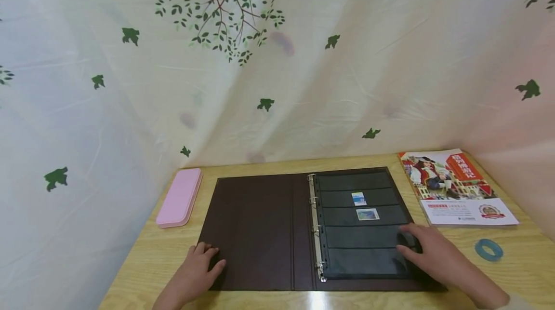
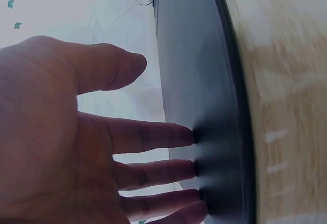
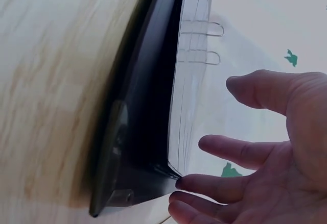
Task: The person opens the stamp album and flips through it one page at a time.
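A dark brown ring binder (image 1: 256, 233) lies spread flat on the table, its metal rings (image 1: 316, 228) along the spine. On its right side is a black stock page (image 1: 360, 262) with several clear strips. Two stamps, a blue-and-white one (image 1: 359, 198) and a landscape one (image 1: 367, 214), sit in the strips. My left hand (image 1: 192, 271) rests its fingertips on the left cover near its outer edge, fingers spread. At the page's right edge is my right hand (image 1: 438, 254), with fingers extended and fingertips at the edge of the pages (image 3: 176, 132). Neither hand grips anything.
To the left of the binder lies a pink case (image 1: 179, 197). A book with an illustrated cover (image 1: 459, 187) lies at the back right, and a blue tape ring (image 1: 488, 250) sits in front of it. A leaf-printed curtain (image 1: 277, 83) hangs behind the table.
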A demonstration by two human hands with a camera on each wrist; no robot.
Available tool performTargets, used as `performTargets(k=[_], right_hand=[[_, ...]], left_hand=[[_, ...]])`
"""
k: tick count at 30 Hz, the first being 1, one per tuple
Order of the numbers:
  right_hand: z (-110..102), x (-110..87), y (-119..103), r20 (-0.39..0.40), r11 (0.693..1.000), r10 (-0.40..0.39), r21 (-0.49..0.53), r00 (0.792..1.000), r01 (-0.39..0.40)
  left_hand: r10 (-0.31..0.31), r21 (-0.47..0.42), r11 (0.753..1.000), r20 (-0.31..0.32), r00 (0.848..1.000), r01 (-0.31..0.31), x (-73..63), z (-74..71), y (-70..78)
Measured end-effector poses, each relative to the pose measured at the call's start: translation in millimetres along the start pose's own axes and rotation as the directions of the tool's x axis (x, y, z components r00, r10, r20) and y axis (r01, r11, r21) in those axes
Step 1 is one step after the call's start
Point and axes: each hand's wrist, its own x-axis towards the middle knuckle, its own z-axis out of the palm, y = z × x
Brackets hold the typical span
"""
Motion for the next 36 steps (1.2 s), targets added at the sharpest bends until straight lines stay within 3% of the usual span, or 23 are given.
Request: performTargets(k=[6,15,19,25,33,36], right_hand=[[0.1,-6.3,-5.2,-0.128,0.999,-0.034,0.013,0.991,0.036],[-0.9,-7.5,-14.6,-0.291,0.991,-0.047,0.106,0.956,0.081],[0.5,-5.9,-17.6,-0.359,0.986,-0.078,0.113,0.930,0.126],[-0.7,-6.0,-17.6,-0.395,0.978,-0.095,0.135,0.914,0.159],[-5.6,-8.8,-18.9,-0.335,0.984,-0.063,0.134,0.940,0.114],[-9.5,-9.8,-20.2,-0.374,0.977,-0.092,0.144,0.923,0.156]], left_hand=[[0.004,-0.008,1.000,0.006,1.000,-0.003,-0.6,0.5,-1.4],[-0.005,-0.006,1.000,0.015,1.000,0.005,0.5,0.6,-1.7],[-0.014,0.001,1.000,0.040,0.999,0.014,2.1,0.2,-2.0],[-0.021,0.012,1.000,0.045,0.999,0.021,2.7,-0.3,-1.4],[-0.032,0.009,0.999,0.056,0.998,0.031,4.4,0.9,-2.1],[-0.029,0.004,1.000,0.058,0.998,0.029,4.7,1.3,-2.5]])
